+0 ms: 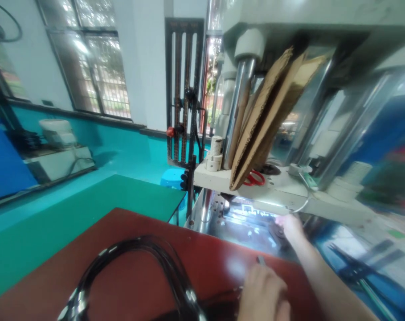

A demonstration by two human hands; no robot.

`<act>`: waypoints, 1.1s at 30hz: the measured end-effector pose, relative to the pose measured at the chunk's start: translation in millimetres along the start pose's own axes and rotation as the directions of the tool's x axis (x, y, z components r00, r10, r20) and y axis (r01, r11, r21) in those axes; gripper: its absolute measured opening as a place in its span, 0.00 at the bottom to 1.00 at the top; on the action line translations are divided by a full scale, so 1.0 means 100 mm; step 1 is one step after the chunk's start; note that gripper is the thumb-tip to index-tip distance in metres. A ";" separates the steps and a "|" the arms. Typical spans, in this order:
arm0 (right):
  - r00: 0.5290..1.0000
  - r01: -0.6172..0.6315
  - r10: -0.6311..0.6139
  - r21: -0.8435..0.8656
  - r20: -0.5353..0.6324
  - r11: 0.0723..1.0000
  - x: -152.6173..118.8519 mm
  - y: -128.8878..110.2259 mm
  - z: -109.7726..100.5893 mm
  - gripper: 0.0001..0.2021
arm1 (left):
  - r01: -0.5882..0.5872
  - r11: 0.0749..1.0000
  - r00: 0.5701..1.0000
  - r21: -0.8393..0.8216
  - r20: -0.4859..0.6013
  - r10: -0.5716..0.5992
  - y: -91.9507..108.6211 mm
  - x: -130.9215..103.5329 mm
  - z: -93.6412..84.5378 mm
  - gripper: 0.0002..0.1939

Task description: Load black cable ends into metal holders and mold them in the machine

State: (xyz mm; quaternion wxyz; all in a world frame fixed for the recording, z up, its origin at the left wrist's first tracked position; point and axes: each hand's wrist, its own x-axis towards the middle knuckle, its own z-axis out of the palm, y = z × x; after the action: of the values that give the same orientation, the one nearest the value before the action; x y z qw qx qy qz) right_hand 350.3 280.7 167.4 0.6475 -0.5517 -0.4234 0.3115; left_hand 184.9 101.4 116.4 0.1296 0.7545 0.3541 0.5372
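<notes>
My left hand point(264, 294) is low in the view over the red-brown tabletop point(209, 254), its fingers curled. A small grey piece point(260, 259) sticks out beyond the fingers; the rest of what it holds is hidden. My right hand point(289, 227) reaches into the lit space of the machine, beside a dark part point(278, 234) on the metal bed point(235, 227). Its fingertips are blurred. Several small pale pieces lie on the bed. A coil of black cable point(135, 244) with shiny ends rests on the tabletop, left of my left hand.
Folded cardboard point(262, 120) stands on the machine's upper plate point(212, 179), near red-handled scissors point(255, 178) and steel columns point(237, 111). A green table point(135, 196) adjoins at the left. A blue stool point(172, 177) and black slotted frame point(185, 93) stand behind. Dark tools point(352, 267) lie right.
</notes>
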 end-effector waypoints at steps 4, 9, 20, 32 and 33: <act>0.995 -0.100 0.100 0.012 0.010 0.995 -0.63 -0.12 -0.48 0.13 | 0.131 0.982 0.985 0.134 -0.133 -0.113 0.02 0.22 -0.39 0.17; 0.992 -0.116 0.115 -0.027 -0.042 0.993 -1.38 -0.53 -1.25 0.12 | 0.358 0.934 0.884 -0.015 0.327 -0.333 0.06 0.35 -0.49 0.16; 0.963 -0.201 0.177 0.104 0.202 0.974 -2.21 -0.74 -2.50 0.13 | 0.613 0.755 0.484 -0.233 0.866 -0.125 0.91 -0.02 0.02 0.21; 0.980 -0.125 0.104 -0.115 -0.168 0.985 -2.86 -0.59 -2.99 0.12 | -0.136 0.964 0.576 0.226 0.810 -0.109 1.38 -0.15 0.55 0.19; 0.975 -0.104 0.062 -0.192 -0.212 0.976 -2.95 -0.61 -3.03 0.12 | -0.166 0.954 0.580 0.251 0.807 -0.111 1.42 -0.13 0.60 0.19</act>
State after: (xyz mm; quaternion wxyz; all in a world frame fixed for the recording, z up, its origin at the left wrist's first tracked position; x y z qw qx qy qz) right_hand 484.4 -125.0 156.6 0.6145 -0.6610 -0.3607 0.2353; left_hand 293.1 2.5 165.6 0.1533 0.9320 0.3202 0.0732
